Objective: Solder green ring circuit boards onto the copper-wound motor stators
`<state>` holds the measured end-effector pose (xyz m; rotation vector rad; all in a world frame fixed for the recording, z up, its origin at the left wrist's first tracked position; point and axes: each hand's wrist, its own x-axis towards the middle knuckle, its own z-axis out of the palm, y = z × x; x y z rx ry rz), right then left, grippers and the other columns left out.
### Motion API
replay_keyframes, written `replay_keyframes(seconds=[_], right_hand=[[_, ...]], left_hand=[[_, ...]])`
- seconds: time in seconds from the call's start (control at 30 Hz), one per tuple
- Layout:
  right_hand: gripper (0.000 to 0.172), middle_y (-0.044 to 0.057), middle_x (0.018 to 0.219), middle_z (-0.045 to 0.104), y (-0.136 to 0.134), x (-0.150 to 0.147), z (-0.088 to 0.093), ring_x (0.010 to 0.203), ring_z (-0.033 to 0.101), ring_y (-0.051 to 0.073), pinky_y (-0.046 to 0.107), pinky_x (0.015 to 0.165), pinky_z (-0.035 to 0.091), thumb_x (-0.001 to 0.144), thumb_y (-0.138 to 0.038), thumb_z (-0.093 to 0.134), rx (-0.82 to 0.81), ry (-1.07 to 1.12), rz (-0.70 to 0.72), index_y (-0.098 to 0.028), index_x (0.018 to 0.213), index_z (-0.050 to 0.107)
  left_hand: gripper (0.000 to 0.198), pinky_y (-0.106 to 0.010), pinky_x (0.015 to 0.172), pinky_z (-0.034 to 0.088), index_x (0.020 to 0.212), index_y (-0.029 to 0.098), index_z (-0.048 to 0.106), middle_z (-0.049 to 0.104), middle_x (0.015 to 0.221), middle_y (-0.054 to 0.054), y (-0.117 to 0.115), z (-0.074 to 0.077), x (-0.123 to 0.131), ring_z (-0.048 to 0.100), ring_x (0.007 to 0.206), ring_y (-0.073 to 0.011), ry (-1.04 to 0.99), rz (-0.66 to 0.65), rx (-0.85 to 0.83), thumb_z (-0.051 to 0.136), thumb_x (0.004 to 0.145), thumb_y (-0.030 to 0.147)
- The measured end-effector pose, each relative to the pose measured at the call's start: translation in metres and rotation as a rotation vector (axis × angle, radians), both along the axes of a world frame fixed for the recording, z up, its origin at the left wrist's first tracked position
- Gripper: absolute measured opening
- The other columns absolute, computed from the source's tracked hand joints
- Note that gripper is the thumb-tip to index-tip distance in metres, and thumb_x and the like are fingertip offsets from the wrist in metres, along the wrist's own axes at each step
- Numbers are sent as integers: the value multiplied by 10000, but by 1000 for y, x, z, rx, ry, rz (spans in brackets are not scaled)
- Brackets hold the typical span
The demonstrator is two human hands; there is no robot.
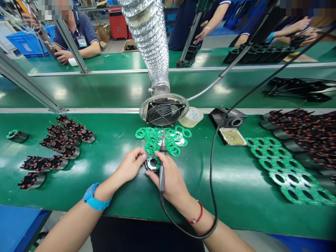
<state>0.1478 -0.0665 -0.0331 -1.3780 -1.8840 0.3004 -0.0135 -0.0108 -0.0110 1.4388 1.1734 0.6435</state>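
A motor stator (152, 163) with a green and white ring on top sits on the bench between my hands. My left hand (132, 163) is closed in a pinch at the stator's left edge; what lies between the fingertips is too small to make out. In my right hand (172, 176) is a soldering iron (162, 171), its tip pointing away from me over a pile of loose green circuit board rings (173, 149). The right thumb reaches to the stator's near edge. A black cable runs from the iron's handle, looping over my right forearm.
Behind the pile hangs a fume fan (164, 113) on a foil duct (151, 45). Stators (60, 140) stand left, more (312, 140) right beside circuit board panels (286, 164). An iron stand (231, 119), a sponge tray (232, 136) and a tape roll (191, 117) stand behind. Co-workers sit opposite.
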Motion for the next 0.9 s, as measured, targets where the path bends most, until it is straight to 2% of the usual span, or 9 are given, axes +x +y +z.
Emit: replay_keyframes(seconds=[0.13, 0.27, 0.4, 0.47, 0.57, 0.7, 0.8, 0.9], right_hand=[[470, 111, 1104, 617, 2, -3, 1, 964, 605, 259, 436, 808, 539, 853, -205, 564, -52, 10, 93, -215, 1293, 401], [486, 103, 1166, 611, 6, 3, 4, 1044, 595, 244, 432, 872, 523, 856, -183, 540, -74, 59, 206, -222, 1316, 390], [436, 84, 1175, 642, 6, 10, 8, 1108, 579, 234, 443, 936, 484, 893, -174, 501, -7, 118, 190, -248, 1315, 420], [422, 58, 1086, 691, 3, 13, 10, 1046, 619, 211, 408, 904, 500, 911, -156, 480, 23, 199, 148, -266, 1316, 431], [376, 42, 995, 709, -4, 20, 9, 856, 679, 180, 343, 776, 545, 911, -178, 509, 22, 375, 94, -271, 1274, 485], [233, 20, 841, 676, -14, 27, 3, 636, 645, 147, 292, 594, 535, 923, -271, 491, 31, 550, 48, -250, 1134, 586], [205, 9, 777, 656, -17, 29, 1, 605, 623, 146, 296, 579, 524, 928, -316, 468, 47, 549, 59, -249, 1047, 621], [182, 21, 787, 669, -16, 29, 2, 656, 652, 173, 326, 621, 543, 916, -325, 483, 29, 485, 62, -246, 986, 631]], left_hand=[[204, -235, 586, 316, 712, 176, 459, 419, 637, 45, 5, -2, -4, 387, 615, -107, -2, -40, 1, 480, 798, 359], [215, -231, 561, 298, 694, 177, 453, 404, 607, 54, 10, -1, -10, 367, 582, -98, -17, -114, -70, 501, 771, 372], [240, -222, 529, 280, 692, 172, 466, 405, 580, 58, 11, 3, -14, 355, 549, -88, -25, -165, -138, 522, 752, 397], [236, -218, 515, 273, 696, 169, 473, 404, 569, 61, 12, 5, -14, 350, 536, -83, -24, -180, -167, 528, 742, 394], [224, -212, 497, 273, 693, 169, 474, 404, 556, 65, 12, 7, -14, 350, 516, -76, -29, -178, -218, 532, 724, 383], [197, -205, 481, 279, 682, 171, 475, 411, 542, 69, 13, 7, -13, 364, 495, -69, -26, -151, -284, 543, 694, 356], [178, -200, 473, 278, 675, 170, 482, 420, 539, 69, 13, 7, -13, 370, 487, -65, -22, -148, -307, 545, 679, 337], [165, -198, 469, 275, 668, 170, 486, 424, 536, 67, 14, 8, -12, 370, 485, -64, -23, -146, -308, 536, 675, 327]])
